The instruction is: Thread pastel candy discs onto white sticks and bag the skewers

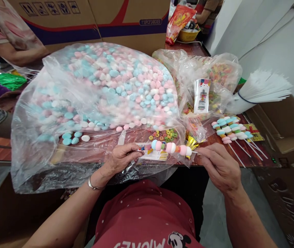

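A candy skewer (pixel 172 147) with pink, white and blue marshmallows and small gummy pieces lies level between my two hands. The fingers of my left hand (pixel 119 156) pinch a printed wrapper at its left end. My right hand (pixel 220 165) grips the white stick at the other end. Just behind the skewer, small ring gummies (pixel 166 134) lie on clear plastic, and a stack of printed wrappers (pixel 154 156) is under it. Several loose marshmallows (pixel 71 137) sit to the left.
A large clear bag of marshmallows (pixel 116 82) covers the table's left and middle. Finished skewers (pixel 231 129) lie at right, near a bundle of white sticks (pixel 263 88) and an open carton (pixel 289 124). A person's arm (pixel 20 55) shows at the upper left.
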Tool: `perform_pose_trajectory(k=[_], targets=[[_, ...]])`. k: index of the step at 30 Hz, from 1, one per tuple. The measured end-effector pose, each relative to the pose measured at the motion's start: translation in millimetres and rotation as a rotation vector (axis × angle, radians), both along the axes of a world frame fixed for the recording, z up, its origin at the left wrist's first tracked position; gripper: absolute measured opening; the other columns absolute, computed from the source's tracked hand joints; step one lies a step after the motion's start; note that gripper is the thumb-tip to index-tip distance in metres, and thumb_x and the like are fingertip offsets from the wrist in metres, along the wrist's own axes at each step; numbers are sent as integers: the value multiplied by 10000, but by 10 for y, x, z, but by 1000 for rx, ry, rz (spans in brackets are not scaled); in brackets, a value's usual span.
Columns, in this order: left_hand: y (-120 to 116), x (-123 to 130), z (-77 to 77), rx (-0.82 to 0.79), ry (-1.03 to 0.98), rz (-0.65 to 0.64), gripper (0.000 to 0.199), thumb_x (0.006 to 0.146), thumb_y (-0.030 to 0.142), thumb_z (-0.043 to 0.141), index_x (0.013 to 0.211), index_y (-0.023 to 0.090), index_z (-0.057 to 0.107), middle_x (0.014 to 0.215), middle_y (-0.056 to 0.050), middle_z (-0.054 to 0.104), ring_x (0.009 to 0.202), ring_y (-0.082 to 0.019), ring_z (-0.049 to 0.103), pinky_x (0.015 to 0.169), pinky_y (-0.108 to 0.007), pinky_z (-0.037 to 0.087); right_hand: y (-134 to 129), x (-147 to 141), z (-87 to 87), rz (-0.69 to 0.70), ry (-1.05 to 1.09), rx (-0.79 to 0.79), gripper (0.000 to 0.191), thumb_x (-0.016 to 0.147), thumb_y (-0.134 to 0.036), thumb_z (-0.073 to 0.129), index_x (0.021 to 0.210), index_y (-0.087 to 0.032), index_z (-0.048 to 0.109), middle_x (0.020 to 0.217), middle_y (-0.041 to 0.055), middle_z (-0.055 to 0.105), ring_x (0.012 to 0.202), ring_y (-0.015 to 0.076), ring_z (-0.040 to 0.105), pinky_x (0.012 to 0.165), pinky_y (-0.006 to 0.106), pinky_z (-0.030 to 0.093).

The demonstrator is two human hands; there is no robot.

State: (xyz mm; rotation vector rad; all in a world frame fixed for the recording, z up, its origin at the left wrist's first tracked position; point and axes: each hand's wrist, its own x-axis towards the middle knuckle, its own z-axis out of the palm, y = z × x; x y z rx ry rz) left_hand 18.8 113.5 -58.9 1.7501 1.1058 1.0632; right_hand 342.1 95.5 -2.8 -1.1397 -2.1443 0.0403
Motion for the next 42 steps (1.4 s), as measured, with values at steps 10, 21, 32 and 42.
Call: perform_pose_trajectory(k=[10, 21, 32, 42], targets=[[-48, 10, 124, -485, -209, -134, 200, 710, 313, 769, 728, 125, 704, 629, -33, 687, 538, -99, 526, 507, -196, 393, 114, -13, 107, 153, -77, 85, 187, 894, -99, 549, 1010, -212, 644, 794, 28, 663, 723, 167, 594, 678, 329, 448], [-30, 84, 82, -717, -292, -127, 318, 666, 408, 777, 694, 124, 637, 560, -38, 677, 441, -75, 460, 450, -191, 320, 45, 61, 139, 113, -113, 110, 194, 883, -89, 563, 1014, -212, 636, 793, 32, 654, 713, 175, 576, 691, 340, 435], [-58, 96, 96, -682, -334, -154, 339, 665, 404, 801, 689, 136, 593, 555, -3, 635, 485, -89, 512, 461, -182, 348, 58, 36, 54, 104, -102, 101, 175, 890, -104, 560, 993, -210, 654, 797, 33, 667, 719, 170, 587, 674, 328, 442], [-60, 82, 51, -626, -297, -162, 299, 697, 381, 796, 658, 113, 668, 574, -31, 643, 496, -98, 529, 484, -213, 420, 28, 57, 49, 72, -73, 79, 186, 887, -94, 554, 1000, -210, 646, 818, 41, 644, 726, 175, 571, 676, 330, 449]])
